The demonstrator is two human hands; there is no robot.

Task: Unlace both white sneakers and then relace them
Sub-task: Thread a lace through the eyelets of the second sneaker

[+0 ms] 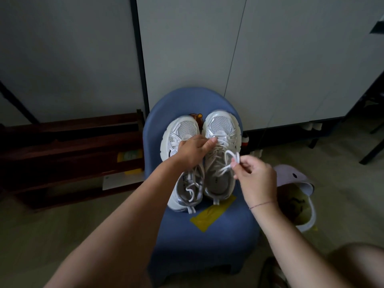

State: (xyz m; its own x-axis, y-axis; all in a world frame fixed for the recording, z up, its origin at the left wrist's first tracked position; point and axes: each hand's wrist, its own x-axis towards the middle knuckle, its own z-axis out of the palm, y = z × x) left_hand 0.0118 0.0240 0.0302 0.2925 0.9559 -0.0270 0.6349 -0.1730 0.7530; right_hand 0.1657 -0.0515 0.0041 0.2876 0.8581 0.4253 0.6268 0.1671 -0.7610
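Two white sneakers stood side by side on the seat of a blue chair [218, 235], toes pointing away from you. Your right hand [255, 179] hovered just beside the right sneaker [220, 129]. Its thumb and forefinger were closed in a pinch on a loop of that shoe's white lace [228, 156], lifted clear above the opening, while the other fingers [252, 170] curled loosely beneath. Your left hand [191, 151] lay across the middle of the left sneaker [182, 129], its thumb stretched over to touch the lowest lacing of the right shoe. The remaining left fingers bent down out of sight, so I could not tell whether they gripped anything.

The right sneaker was laced in crossings up its tongue. The left sneaker's lace ran slack, its ends curling inside the grey opening. Both shoes had mesh toes and thick pale soles.

A patch of yellow tape [212, 215] sat on the seat just behind the heels. A thin red cord [261, 204] circled your right wrist. The chair stood against pale cabinet panels [187, 48], with a dark wooden rack [72, 146] to its left and a lilac container [291, 175] on the floor to its right.
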